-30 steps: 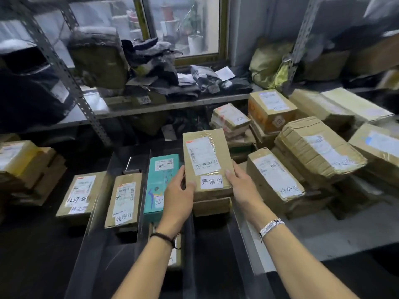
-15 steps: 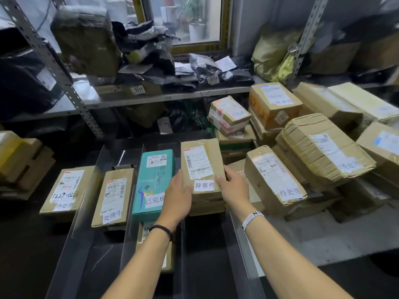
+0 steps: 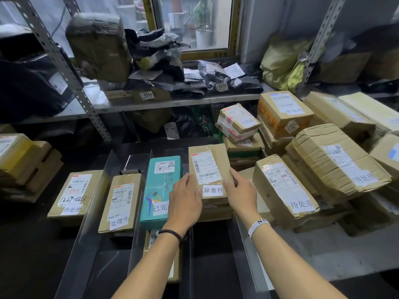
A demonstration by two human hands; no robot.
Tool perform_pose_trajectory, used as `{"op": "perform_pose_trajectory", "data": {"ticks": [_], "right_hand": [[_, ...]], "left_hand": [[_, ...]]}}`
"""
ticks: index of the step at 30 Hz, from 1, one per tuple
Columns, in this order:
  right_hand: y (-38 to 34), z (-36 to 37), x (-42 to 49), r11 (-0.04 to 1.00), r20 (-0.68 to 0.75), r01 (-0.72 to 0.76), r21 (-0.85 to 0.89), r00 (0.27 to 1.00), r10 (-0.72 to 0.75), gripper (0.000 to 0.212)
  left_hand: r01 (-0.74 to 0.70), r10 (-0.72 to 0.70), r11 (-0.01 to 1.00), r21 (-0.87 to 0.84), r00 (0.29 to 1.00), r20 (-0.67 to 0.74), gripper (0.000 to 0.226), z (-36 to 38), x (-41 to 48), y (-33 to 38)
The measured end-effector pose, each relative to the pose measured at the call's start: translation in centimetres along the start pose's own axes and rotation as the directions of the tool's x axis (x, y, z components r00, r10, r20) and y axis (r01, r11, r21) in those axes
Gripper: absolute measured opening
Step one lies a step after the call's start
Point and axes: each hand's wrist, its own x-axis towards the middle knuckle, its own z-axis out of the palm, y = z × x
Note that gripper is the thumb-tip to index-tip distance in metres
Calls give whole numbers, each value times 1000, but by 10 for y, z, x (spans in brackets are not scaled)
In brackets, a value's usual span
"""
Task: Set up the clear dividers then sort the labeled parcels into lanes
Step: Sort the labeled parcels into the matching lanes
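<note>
A flat brown cardboard parcel (image 3: 208,169), taped and white-labelled, is gripped at its near end by the left hand (image 3: 185,201) and right hand (image 3: 239,190), with thumbs laid on top and fingers along its sides. It is rested on another carton (image 3: 216,210). Just left, a smooth teal box (image 3: 160,186) is seen, and beyond it clear dividers (image 3: 86,231).

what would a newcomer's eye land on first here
The left hand and right hand grip a brown parcel at the centre, in a lane between clear dividers. Beside it on the left lies a teal box, the only bright colour among the lanes. A heap of taped cartons is piled at the right.
</note>
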Motion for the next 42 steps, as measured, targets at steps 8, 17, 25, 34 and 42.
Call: {"op": "perform_pose_trajectory", "data": {"ticks": [8,17,25,34,42], "right_hand": [[-54,16,-12,987,-74,159,-21,984,-160,48],[-220,165,-74,908,263,337,248,879,-398,42],[-347,330,-119,902,408,413,128,807,-427,53],[-382,437,-95,948,527,317,41,799,-290,54],[-397,533,-54,990,488,45,133,866,-105,64]], "left_hand": [[43,-56,991,-126,994,-96,52,-42,-14,-17],[175,-344,904,-390,839,-422,39,-219,-52,-152],[294,-430,896,-334,762,-484,39,-347,-68,-329],[413,-496,865,-286,791,-357,46,-388,-22,-416],[506,-601,785,-358,763,-239,53,-396,63,-499]]}}
